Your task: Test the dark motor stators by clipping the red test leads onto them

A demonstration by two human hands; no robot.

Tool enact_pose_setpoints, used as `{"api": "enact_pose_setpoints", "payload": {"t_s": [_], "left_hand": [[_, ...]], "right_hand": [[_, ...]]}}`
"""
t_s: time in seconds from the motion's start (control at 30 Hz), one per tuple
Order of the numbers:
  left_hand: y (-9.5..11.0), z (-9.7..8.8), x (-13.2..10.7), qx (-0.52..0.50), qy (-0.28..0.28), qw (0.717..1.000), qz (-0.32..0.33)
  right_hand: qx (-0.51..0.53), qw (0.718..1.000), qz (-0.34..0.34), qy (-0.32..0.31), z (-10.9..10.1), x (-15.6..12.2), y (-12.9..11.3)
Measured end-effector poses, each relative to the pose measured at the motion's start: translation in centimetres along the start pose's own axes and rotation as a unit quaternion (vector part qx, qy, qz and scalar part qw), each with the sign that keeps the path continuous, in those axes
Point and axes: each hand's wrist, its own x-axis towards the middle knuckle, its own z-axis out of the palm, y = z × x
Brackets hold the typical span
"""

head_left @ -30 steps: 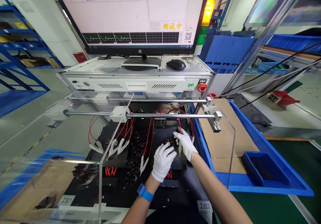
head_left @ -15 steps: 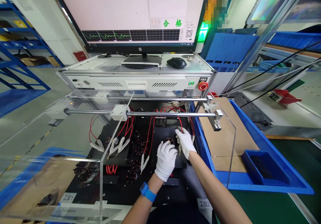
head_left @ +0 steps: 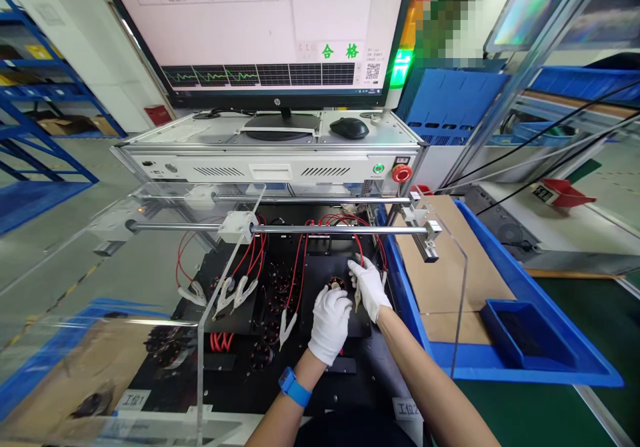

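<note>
My left hand (head_left: 330, 323), in a white glove, has its fingers curled together at the near edge of a round motor stator (head_left: 337, 281) with dark windings. What its fingertips hold is hidden. To the right, my white-gloved right hand (head_left: 369, 285) is closed around an alligator clip (head_left: 357, 298) on a red wire, its metal tip pointing down. The stator lies on a black plate (head_left: 315, 270). Left of my hands, a pair of white-sleeved alligator clips (head_left: 287, 327) hangs from red wires. Several more stators (head_left: 263, 353) form a column beside the plate.
A clear acrylic guard (head_left: 203, 360) and steel rods (head_left: 330, 229) stand around and above the work surface. More clips (head_left: 243, 291) hang at the left station. Behind are a monitor (head_left: 240, 33) and a red stop button (head_left: 401, 173). A blue tray (head_left: 500, 370) with cardboard lies right.
My left hand has drawn back slightly, showing more of the stator. My right hand keeps its grip on the clip. The camera view has shifted a little.
</note>
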Motion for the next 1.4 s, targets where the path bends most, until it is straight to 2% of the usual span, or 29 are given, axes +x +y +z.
{"api": "enact_pose_setpoints", "payload": {"t_s": [0.1, 0.2, 0.27, 0.3, 0.37, 0.4, 0.5, 0.73, 0.8, 0.93, 1.0, 1.4], "left_hand": [[-0.3, 0.1, -0.1, -0.027, -0.009, 0.999, -0.042], [-0.4, 0.0, -0.1, -0.055, -0.020, 0.994, -0.090], [-0.5, 0.0, 0.0, -0.064, -0.028, 0.992, -0.102], [-0.5, 0.0, 0.0, -0.066, -0.031, 0.992, -0.104], [-0.6, -0.1, 0.1, -0.072, -0.038, 0.991, -0.105], [-0.6, -0.1, 0.1, -0.075, -0.041, 0.991, -0.105], [-0.6, -0.3, 0.1, -0.080, -0.048, 0.990, -0.106], [-0.4, -0.3, 0.1, -0.081, -0.048, 0.989, -0.112], [-0.4, -0.3, 0.0, -0.080, -0.048, 0.990, -0.110], [-0.4, -0.2, 0.0, -0.079, -0.049, 0.990, -0.108], [-0.4, -0.2, 0.0, -0.075, -0.048, 0.990, -0.108], [-0.2, -0.1, 0.3, -0.069, -0.043, 0.991, -0.105]], "right_hand": [[-0.024, 0.997, -0.070, 0.021, -1.1, 0.8, 0.2], [-0.144, 0.962, -0.167, 0.160, -3.1, 2.7, 1.4], [-0.239, 0.934, -0.131, 0.232, -4.7, 4.1, 3.0], [-0.264, 0.929, -0.092, 0.243, -5.4, 4.7, 3.9], [-0.256, 0.939, -0.033, 0.226, -6.4, 5.3, 5.6], [-0.236, 0.948, -0.026, 0.212, -6.6, 5.5, 6.2], [-0.185, 0.963, -0.058, 0.186, -6.6, 5.5, 6.5], [-0.089, 0.977, -0.127, 0.143, -5.6, 3.1, 2.7], [-0.033, 0.987, -0.118, 0.108, -4.9, 1.8, 1.9], [0.075, 0.994, -0.046, 0.059, -3.4, 0.0, 1.2], [0.080, 0.995, -0.030, 0.060, -2.9, -0.1, 1.3], [0.064, 0.992, -0.053, 0.100, -1.7, 0.8, 1.2]]}}
